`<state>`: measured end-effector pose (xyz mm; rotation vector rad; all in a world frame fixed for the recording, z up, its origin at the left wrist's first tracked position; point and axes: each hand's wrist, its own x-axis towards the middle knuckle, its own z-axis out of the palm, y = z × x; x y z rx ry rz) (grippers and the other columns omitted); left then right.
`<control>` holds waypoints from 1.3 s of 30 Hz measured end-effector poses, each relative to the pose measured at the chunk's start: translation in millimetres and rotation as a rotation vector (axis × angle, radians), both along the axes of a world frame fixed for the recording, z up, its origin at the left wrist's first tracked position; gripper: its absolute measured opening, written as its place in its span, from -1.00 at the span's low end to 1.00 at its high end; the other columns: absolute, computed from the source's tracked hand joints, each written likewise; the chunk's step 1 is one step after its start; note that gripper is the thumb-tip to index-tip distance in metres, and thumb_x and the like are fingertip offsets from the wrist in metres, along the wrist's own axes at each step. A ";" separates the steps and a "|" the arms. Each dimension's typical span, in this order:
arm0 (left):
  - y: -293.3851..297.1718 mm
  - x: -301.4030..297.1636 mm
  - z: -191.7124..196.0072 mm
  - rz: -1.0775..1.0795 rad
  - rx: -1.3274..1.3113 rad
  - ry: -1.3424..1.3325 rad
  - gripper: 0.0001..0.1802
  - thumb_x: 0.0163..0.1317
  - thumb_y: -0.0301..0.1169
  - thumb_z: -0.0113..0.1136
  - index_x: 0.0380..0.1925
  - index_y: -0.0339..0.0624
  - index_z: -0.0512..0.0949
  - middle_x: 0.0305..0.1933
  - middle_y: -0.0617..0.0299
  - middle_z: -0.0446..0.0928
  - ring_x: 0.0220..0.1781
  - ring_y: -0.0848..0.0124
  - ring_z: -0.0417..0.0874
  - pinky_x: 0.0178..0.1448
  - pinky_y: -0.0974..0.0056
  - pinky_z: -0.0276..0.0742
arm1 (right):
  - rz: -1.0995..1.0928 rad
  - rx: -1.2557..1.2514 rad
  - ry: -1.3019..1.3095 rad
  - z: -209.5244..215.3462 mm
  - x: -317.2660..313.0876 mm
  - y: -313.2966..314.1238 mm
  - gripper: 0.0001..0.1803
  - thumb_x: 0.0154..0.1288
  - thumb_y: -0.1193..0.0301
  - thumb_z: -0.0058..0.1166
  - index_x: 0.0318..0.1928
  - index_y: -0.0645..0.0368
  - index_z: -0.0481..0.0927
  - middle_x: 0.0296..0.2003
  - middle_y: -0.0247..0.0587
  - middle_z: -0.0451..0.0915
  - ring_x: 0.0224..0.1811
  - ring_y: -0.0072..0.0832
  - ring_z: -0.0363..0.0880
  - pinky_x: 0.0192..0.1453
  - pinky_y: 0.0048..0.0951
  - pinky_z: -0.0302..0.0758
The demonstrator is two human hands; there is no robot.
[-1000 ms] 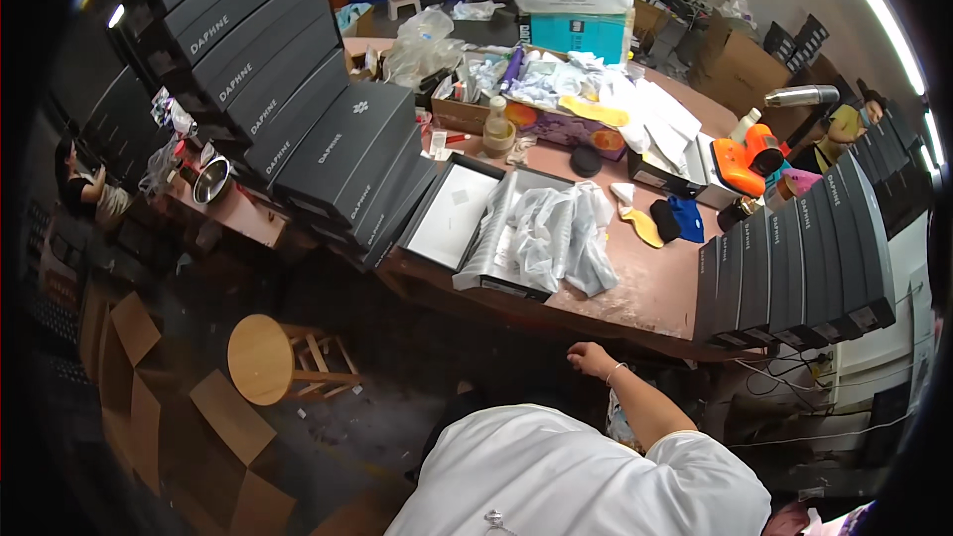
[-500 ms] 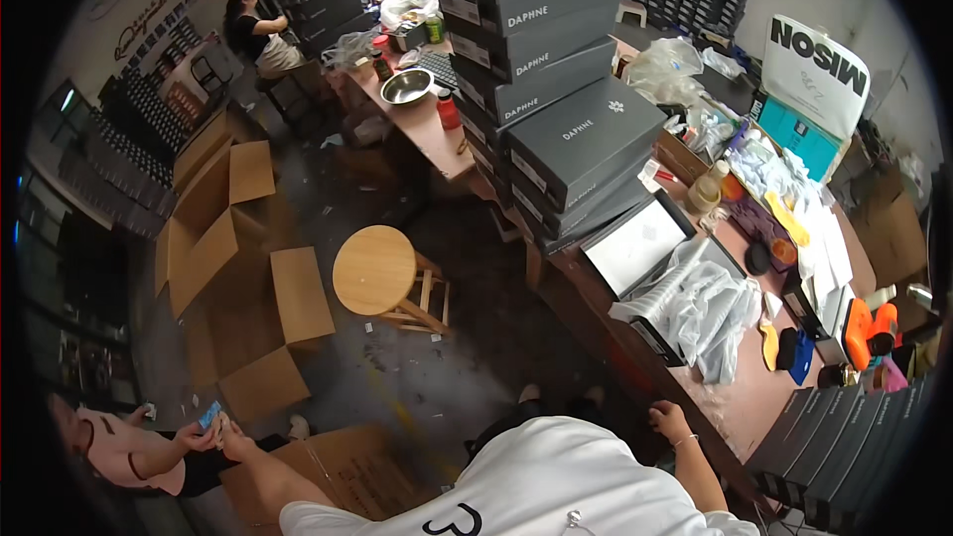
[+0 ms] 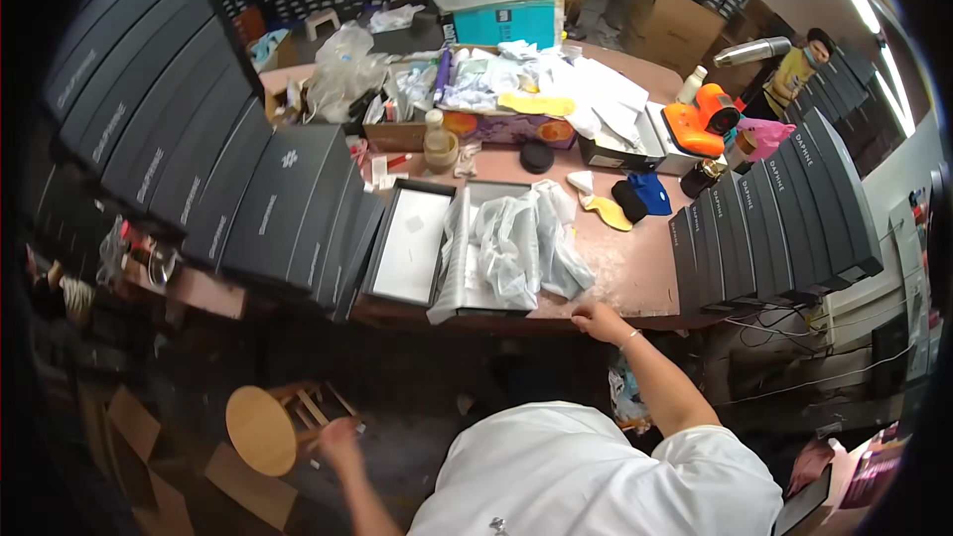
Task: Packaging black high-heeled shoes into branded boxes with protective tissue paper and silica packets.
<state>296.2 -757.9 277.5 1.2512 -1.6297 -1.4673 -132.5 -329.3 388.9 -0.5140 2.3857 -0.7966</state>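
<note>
Our right hand rests on the front edge of the pink table, with its fingers curled over the edge and nothing else in it. Just above it on the table is an open black box full of crinkly clear plastic wrap. Its lid, white inside, lies right beside it on the left. Our left hand is down low, reaching toward a small round wooden stool on the floor. It is very near the stool's legs, but we cannot tell if it touches or grips them. Stacks of long black boxes stand at both ends of the table.
</note>
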 end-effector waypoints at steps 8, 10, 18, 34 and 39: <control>168.5 -360.6 180.5 -1.223 -0.415 0.073 -0.81 0.17 -0.45 0.23 -0.23 -0.28 0.56 -0.22 0.03 0.56 -0.23 0.22 0.64 -0.12 0.29 0.55 | -0.128 -0.245 0.297 33.5 -72.4 -21.5 -0.70 0.23 0.38 0.13 -0.09 0.33 0.58 -0.24 0.03 0.65 -0.21 -0.28 0.67 -0.13 -0.35 0.56; 143.2 -379.3 151.7 -1.053 -0.438 -0.069 -0.82 0.23 -0.46 0.17 -0.19 -0.29 0.54 -0.23 0.07 0.56 -0.23 0.31 0.62 -0.11 0.32 0.53 | -0.214 -0.458 0.023 32.6 -75.3 -52.1 -0.67 0.23 0.38 0.13 -0.06 0.33 0.56 -0.21 0.01 0.65 -0.18 -0.27 0.66 -0.09 -0.35 0.56; 132.0 -412.0 95.5 -0.470 0.104 0.058 -0.64 0.33 -0.47 0.09 0.10 -0.32 0.37 0.06 0.10 0.45 0.10 0.41 0.48 0.13 0.34 0.45 | 0.429 0.165 0.136 -6.1 -59.8 -175.0 0.00 0.01 0.26 0.33 0.38 0.27 0.02 0.05 0.30 0.41 0.09 0.08 0.45 0.14 -0.17 0.47; 64.2 -453.2 144.5 -0.800 0.865 0.189 -0.42 0.31 -0.23 0.14 0.23 -0.26 0.26 0.13 0.16 0.43 0.13 0.37 0.48 0.13 0.25 0.45 | 0.261 -0.387 0.396 114.4 -51.2 -210.2 -0.78 0.13 0.37 0.19 -0.22 0.17 0.54 -0.44 -0.11 0.53 -0.36 -0.16 0.55 -0.27 -0.21 0.49; 52.5 -454.6 137.0 -0.940 0.878 0.209 -0.54 0.38 -0.32 0.01 0.23 -0.18 0.24 0.14 0.19 0.42 0.15 0.36 0.48 0.16 0.27 0.46 | 0.259 -0.375 0.590 138.5 -77.3 -231.4 -0.87 0.19 0.40 0.19 -0.30 0.18 0.59 -0.48 -0.15 0.56 -0.44 -0.27 0.59 -0.33 -0.36 0.51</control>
